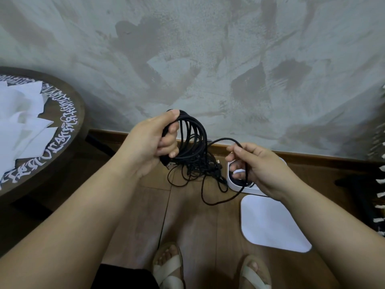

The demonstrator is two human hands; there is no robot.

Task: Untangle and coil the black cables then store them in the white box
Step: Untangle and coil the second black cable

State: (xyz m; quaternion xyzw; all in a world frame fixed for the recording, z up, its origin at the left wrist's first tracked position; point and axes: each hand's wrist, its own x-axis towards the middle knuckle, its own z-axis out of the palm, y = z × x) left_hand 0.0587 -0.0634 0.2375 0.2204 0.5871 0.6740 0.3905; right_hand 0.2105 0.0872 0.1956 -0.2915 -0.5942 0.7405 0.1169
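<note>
Left hand (150, 142) grips coiled black cables (193, 142); right hand (258, 165) pinches a loose strand above white box (231, 180).

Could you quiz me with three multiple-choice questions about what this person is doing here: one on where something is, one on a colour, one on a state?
1. Where is the white lid?
A. on the round table
B. flat on the wooden floor, near the right foot
C. closed on the box

2. What colour are the cables?
A. black
B. red
C. white

3. What state is the white box in?
A. sealed shut
B. upside down
C. open, with its lid off

Answers:
1 B: the lid lies on the floorboards just in front of the box.
2 A: the bundle gripped in the left hand and the strand pinched by the right hand are both black.
3 C: the box's inside shows behind the right hand, and the lid lies apart from it.
</note>
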